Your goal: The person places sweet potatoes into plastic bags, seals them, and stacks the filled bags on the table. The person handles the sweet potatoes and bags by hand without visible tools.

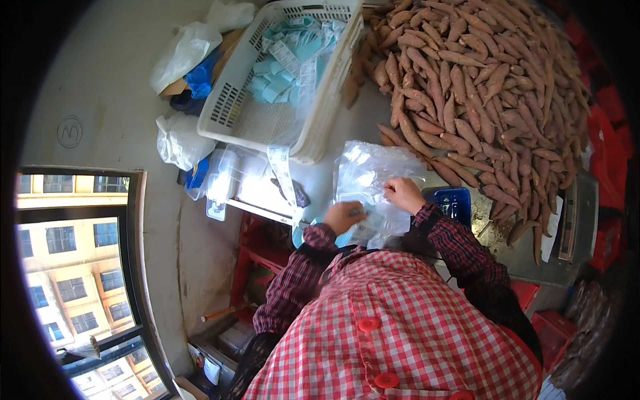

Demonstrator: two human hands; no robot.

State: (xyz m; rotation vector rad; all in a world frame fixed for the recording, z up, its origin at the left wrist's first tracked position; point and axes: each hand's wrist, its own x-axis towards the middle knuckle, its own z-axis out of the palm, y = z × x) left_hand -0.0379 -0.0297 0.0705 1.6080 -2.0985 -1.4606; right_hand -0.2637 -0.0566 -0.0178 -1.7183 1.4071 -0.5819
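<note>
A stack of clear plastic bags (pixel 372 167) lies at the table edge in front of me. My right hand (pixel 404 194) is over its right side, fingers curled with thumb and fingertips together; whether film is pinched there cannot be made out. My left hand (pixel 344 217) is over the lower left of the bags, near a pale blue label, its fingertips blurred. A strip of printed labels (pixel 282 172) hangs from the white plastic crate (pixel 312 155) down towards my left wrist. Light blue label backing (pixel 298 234) curls beside that wrist.
A large heap of sweet potatoes (pixel 470 95) covers the right of the metal table. The crate holds more label strips (pixel 287 60). A blue plastic tray (pixel 452 205) lies right of my right hand. Clear plastic containers (pixel 222 182) and white bags (pixel 185 140) are at the left.
</note>
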